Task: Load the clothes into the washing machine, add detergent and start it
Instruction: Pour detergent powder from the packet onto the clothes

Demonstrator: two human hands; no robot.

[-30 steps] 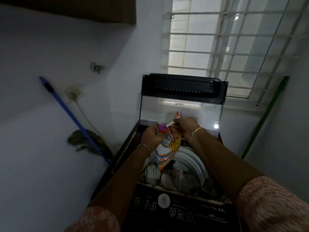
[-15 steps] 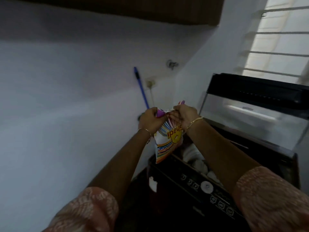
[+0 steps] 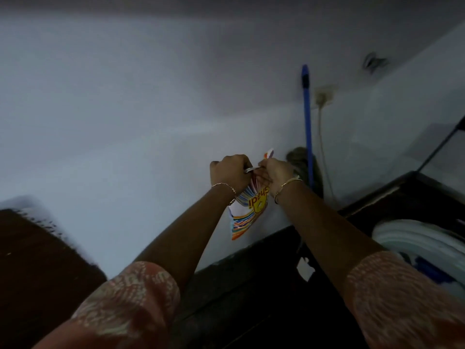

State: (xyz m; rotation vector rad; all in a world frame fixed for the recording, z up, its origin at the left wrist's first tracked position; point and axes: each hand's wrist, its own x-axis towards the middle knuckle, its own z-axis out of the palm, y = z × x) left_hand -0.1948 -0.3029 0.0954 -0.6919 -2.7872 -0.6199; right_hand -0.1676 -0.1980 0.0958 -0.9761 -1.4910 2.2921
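Note:
A small colourful detergent packet [image 3: 247,212] hangs in front of the white wall, left of the washing machine. My left hand [image 3: 230,172] pinches its top edge from the left and my right hand [image 3: 275,172] pinches it from the right, both fists tight on the packet's top. The dark top-loading washing machine [image 3: 377,215] fills the lower right, with its white drum rim [image 3: 412,238] showing. A blue and white bit of clothing [image 3: 427,270] lies inside the drum. The machine's control panel is out of view.
A blue mop handle [image 3: 307,117] leans on the wall behind my hands, with its mop head [image 3: 299,159] low down. A wall socket with a cord [image 3: 323,96] and a tap [image 3: 372,61] are on the wall. A dark surface [image 3: 32,260] sits at lower left.
My view has swung left, so the machine slid to the right edge and the window left the frame. Both hands stay clamped on the packet, now over the gap beside the machine.

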